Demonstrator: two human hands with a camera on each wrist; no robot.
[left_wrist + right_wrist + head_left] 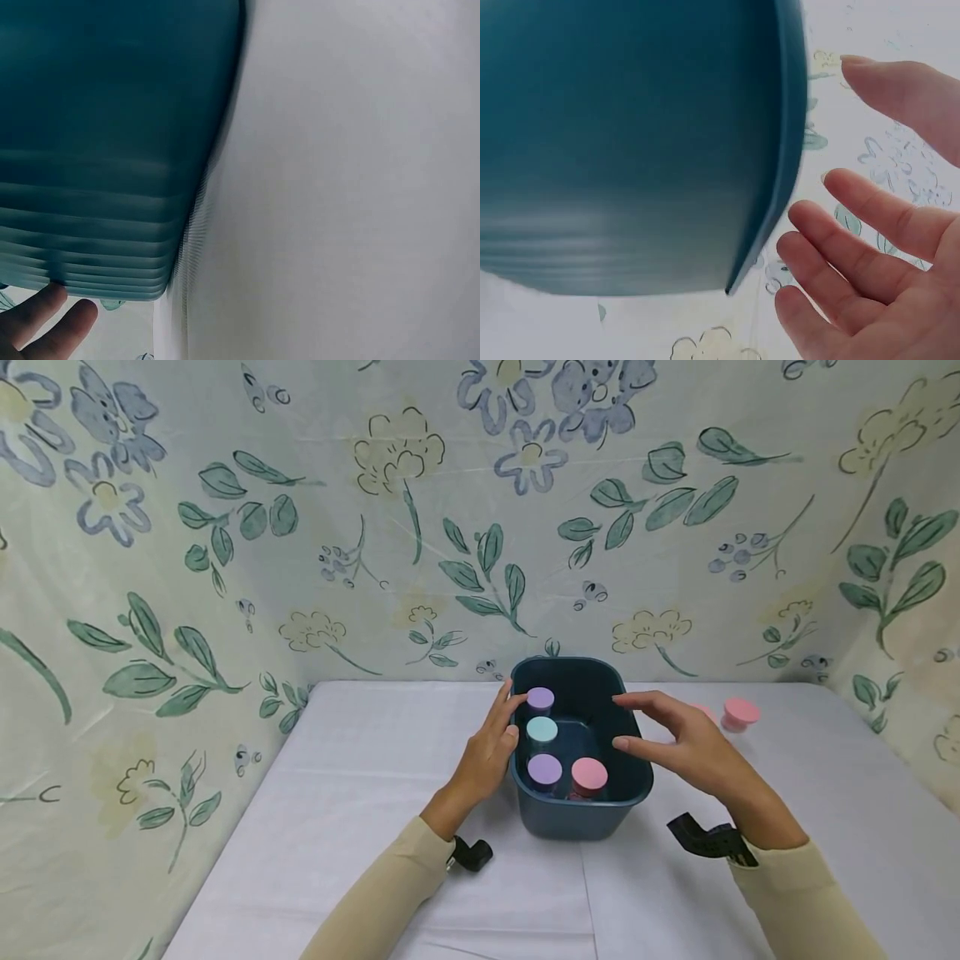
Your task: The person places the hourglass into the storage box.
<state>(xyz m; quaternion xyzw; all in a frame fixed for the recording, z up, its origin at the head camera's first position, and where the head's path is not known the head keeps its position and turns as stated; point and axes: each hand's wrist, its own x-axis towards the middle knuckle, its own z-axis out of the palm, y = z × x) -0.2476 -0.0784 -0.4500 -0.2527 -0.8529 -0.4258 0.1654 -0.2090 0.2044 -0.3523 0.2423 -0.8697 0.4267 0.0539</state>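
A dark teal bin (585, 820) stands on the white-covered table. Inside it are small jars: a purple-lidded jar (540, 699) at the back left, a light-blue-lidded jar (542, 730), another purple-lidded jar (544, 770), and a pink-lidded jar (589, 774) at the front right. My left hand (486, 760) rests against the bin's left side with fingers fairly straight, some near the rim. Two of its fingertips (79, 319) show by the bin's ribbed wall. Over the right rim hovers my right hand (693, 747), thumb and fingers spread apart with nothing between them.
To the right, behind my right hand, a pink-topped item (740, 713) sits on the table, with a second pink item (703, 710) mostly hidden by the hand. A floral cloth (420, 568) hangs behind and at both sides of the table.
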